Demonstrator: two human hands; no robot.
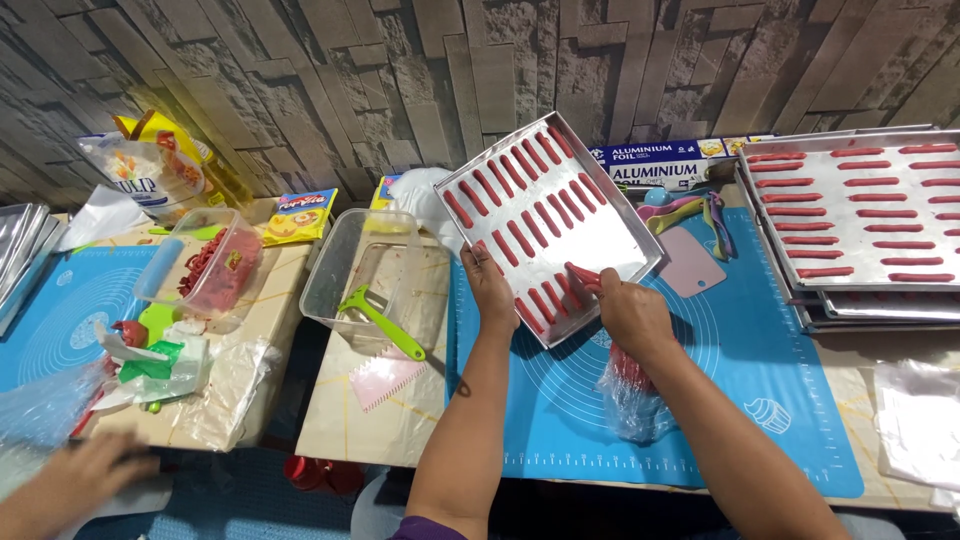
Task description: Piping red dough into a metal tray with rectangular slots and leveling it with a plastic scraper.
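A metal baking tray (pixel 610 232) lies at an angle on the blue silicone mat (pixel 760 350), carrying rows of several red dough sticks (pixel 520 200). My left hand (pixel 490 285) grips the tray's near-left edge. At the tray's near corner my right hand (pixel 632 315) holds a red dough stick (pixel 583 275) over the metal. A clear plastic bag with red dough (pixel 632 395) lies on the mat under my right wrist.
Stacked trays of red sticks (pixel 870 215) sit at right beside an aluminium foil box (pixel 655 165). An empty clear tub (pixel 345 265) with a green scraper (pixel 385 320), a tub of red dough (pixel 215 265) and packets stand left. Another person's hand (pixel 85 475) rests bottom left.
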